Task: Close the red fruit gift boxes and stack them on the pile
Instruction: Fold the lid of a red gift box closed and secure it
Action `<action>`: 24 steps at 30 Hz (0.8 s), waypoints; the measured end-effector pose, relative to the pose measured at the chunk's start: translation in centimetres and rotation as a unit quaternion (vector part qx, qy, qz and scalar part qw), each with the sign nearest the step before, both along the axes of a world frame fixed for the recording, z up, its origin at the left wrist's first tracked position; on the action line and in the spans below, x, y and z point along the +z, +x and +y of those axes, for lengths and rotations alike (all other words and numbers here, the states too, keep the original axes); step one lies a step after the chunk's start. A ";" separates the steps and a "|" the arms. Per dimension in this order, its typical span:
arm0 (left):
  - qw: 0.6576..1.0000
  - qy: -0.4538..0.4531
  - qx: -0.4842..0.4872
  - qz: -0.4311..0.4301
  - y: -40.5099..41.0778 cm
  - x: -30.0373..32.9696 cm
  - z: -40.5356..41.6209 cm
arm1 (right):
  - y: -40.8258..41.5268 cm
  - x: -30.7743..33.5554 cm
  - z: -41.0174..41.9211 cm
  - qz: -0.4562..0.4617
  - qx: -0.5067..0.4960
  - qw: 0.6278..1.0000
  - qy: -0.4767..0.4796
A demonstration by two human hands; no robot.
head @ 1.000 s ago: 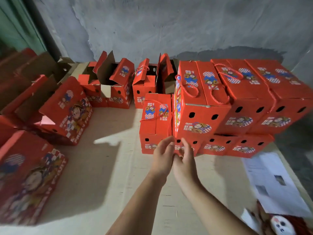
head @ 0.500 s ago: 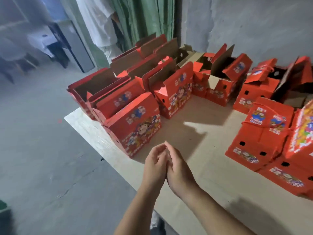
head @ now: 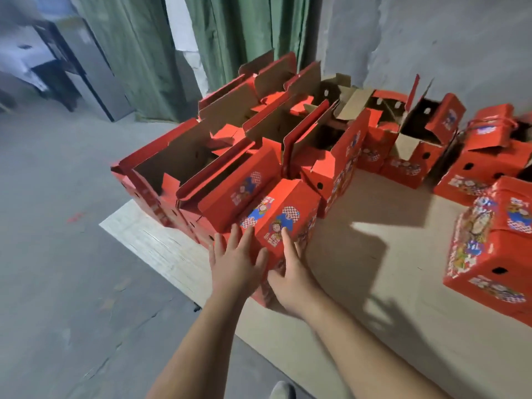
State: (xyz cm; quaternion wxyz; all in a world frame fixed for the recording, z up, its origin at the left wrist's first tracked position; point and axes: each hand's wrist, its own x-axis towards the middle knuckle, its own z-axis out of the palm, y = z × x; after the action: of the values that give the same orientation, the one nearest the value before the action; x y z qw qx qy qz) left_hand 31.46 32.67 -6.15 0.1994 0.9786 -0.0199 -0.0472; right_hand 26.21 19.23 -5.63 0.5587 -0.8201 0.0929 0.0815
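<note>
Table (head: 374, 283), pale board; green curtain (head: 244, 38) at 12 o'clock. Nearest red gift box (head: 283, 210), centre: left hand (head: 237, 262) and right hand (head: 293, 273), fingers straight, press it. Advice: square flaps before closing.

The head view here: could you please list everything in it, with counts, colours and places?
closed box: one, red with cartoon print, at the table's near left edge, under both hands.
open boxes: a cluster, exact count unclear, red with brown insides, flaps up, along the left and back of the table.
closed boxes: at least two, red, at the right edge.
table: one, pale tan.
curtain: green, behind the boxes.
wall: grey, back right.
floor: grey concrete, left.
left hand: fingers straight, on the closed box's left side.
right hand: fingers straight, on its near face.
</note>
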 end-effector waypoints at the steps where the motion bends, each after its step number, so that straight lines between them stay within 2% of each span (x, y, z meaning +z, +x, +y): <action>1: 1.000 0.005 -0.014 -0.001 0.3 -0.4 0.4 | 0.2 -0.3 0.4 0.030 -0.008 0.999 0.016; 4: 1.000 -0.015 -0.025 -0.005 1.5 -0.9 2.0 | 0.4 -1.0 1.0 0.109 -0.033 0.984 0.137; 6: 0.999 -0.006 -0.030 -0.007 2.4 -1.1 3.1 | 0.4 -1.6 1.4 0.119 -0.033 0.967 0.222; 9: 0.999 -0.030 -0.018 0.019 2.6 -1.0 2.7 | 0.4 -1.4 2.1 0.107 -0.060 0.954 0.272; 11: 0.998 -0.058 -0.007 0.039 1.9 -0.7 1.3 | 0.1 -0.5 2.0 0.075 -0.101 0.965 0.229; 14: 0.987 -0.098 -0.023 0.125 0.5 -0.1 -0.8 | -0.8 -0.4 0.0 0.043 -0.157 0.973 0.160; 17: 0.951 -0.222 -0.024 0.214 -2.4 0.3 -3.7 | -2.9 -1.4 -3.7 -0.004 -0.190 0.980 0.055; 19: 0.929 -0.281 -0.040 0.236 -5.0 0.4 -6.2 | -4.6 -1.8 -7.0 -0.011 -0.184 0.983 -0.013; 21: 0.917 -0.297 -0.079 0.256 -7.7 0.5 -8.8 | -6.2 -1.7 -10.6 -0.010 -0.173 0.984 -0.049; 24: 0.898 -0.249 -0.155 0.327 -12.0 1.0 -13.1 | -9.3 -0.9 -16.1 0.002 -0.185 0.980 -0.074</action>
State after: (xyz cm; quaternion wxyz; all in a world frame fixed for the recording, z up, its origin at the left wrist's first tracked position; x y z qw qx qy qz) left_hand 19.49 19.52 -5.16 0.4218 0.8109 -0.1164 -0.3886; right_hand 16.93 3.10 -6.57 0.5015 -0.8280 0.2493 -0.0288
